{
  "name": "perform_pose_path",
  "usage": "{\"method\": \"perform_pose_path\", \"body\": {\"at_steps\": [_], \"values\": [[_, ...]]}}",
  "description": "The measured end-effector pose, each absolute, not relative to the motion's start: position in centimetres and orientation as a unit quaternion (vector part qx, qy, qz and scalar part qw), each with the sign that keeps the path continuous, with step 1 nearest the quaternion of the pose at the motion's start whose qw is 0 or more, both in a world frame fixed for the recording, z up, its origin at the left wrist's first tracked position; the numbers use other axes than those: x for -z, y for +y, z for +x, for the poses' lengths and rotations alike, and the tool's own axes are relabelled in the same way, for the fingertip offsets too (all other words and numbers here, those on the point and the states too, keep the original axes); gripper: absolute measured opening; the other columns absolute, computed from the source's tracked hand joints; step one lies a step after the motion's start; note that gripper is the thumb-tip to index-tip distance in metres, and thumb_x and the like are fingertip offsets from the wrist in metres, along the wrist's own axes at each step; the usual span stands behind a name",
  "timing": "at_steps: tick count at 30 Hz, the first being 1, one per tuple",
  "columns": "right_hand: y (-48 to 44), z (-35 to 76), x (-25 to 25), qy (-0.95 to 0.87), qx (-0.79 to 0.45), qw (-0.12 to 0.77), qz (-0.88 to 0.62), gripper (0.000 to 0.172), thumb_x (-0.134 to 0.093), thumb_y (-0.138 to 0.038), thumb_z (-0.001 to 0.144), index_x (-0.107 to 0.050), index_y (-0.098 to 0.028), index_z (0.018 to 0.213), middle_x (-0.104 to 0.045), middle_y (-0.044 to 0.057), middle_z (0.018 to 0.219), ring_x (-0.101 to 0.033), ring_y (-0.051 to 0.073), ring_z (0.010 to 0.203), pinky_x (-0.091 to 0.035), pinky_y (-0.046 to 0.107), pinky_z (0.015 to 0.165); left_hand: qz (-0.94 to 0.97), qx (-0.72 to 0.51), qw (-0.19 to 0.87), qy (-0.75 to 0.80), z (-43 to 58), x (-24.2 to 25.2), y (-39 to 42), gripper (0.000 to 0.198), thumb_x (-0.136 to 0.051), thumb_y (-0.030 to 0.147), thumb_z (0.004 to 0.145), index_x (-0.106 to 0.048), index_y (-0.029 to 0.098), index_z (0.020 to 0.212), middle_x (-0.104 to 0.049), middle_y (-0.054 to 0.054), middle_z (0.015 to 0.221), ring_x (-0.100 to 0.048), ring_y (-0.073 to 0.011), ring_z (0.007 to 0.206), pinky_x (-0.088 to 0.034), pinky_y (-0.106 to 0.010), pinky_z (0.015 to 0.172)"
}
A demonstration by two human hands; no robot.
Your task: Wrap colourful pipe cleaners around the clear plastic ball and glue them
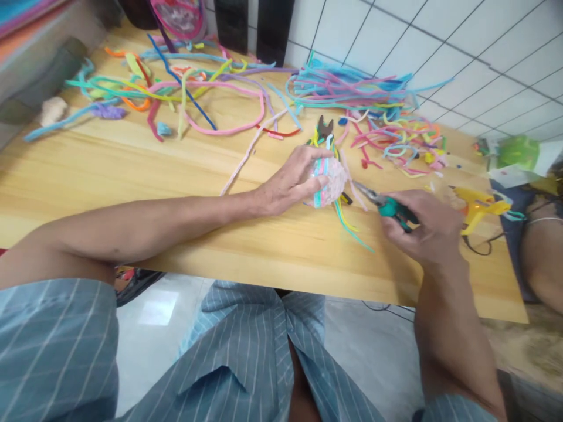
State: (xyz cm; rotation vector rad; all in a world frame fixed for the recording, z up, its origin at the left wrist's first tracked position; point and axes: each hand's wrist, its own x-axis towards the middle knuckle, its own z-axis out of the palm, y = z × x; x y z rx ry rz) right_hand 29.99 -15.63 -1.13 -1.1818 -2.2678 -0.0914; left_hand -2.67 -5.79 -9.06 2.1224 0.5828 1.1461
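My left hand (292, 183) is closed around a small roundish piece wound from pipe cleaners (335, 181), pale pink on its right face with turquoise, pink and blue bands. Loose yellow and turquoise pipe-cleaner ends (352, 231) trail from beneath it onto the table. In my right hand (424, 223) is a pair of long-nose pliers (389, 205) with green handles. Their tips point left, close to a pale pink strand beside the wound piece; whether they touch it I cannot tell. Just behind the piece lie dark-jawed cutters (325, 126), partly hidden.
Blue and pink pipe cleaners (347, 88) are heaped along the tiled wall. Coloured offcuts (404, 143) lie at the right, and bent pipe cleaners (176, 88) spread over the back left. A yellow glue gun (479, 205) sits near the right edge, beside another person's arm (543, 246).
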Motion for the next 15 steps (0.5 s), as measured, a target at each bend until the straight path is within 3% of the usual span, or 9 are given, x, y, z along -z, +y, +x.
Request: {"method": "perform_pose_path", "body": {"at_steps": [6, 15], "values": [[-15.8, 27.5, 0.7, -0.89, 0.038, 0.287, -0.353, 0.033, -0.076, -0.021, 0.095, -0.079, -0.023, 0.128, -0.088, 0.008, 0.104, -0.08, 0.02, 0.072, -0.066, 0.031, 0.062, 0.823, -0.43, 0.303, 0.213, -2.9, 9.1, -5.7, 0.058, -0.045, 0.068, 0.117, -0.049, 0.029, 0.159, -0.062, -0.015, 0.156, -0.06, -0.0302, 0.151, -0.05, -0.055, 0.132], [-16.2, 26.9, 1.2, -0.889, 0.056, 0.27, -0.365, 0.032, -0.078, -0.02, 0.097, -0.078, -0.022, 0.129, -0.089, 0.011, 0.107, -0.086, 0.023, 0.084, -0.068, 0.029, 0.063, 0.831, -0.43, 0.285, 0.209, -3.0, 9.2, -5.8, 0.053, -0.047, 0.065, 0.117, -0.048, 0.035, 0.161, -0.062, -0.012, 0.153, -0.06, -0.0313, 0.149, -0.053, -0.056, 0.129]]}}
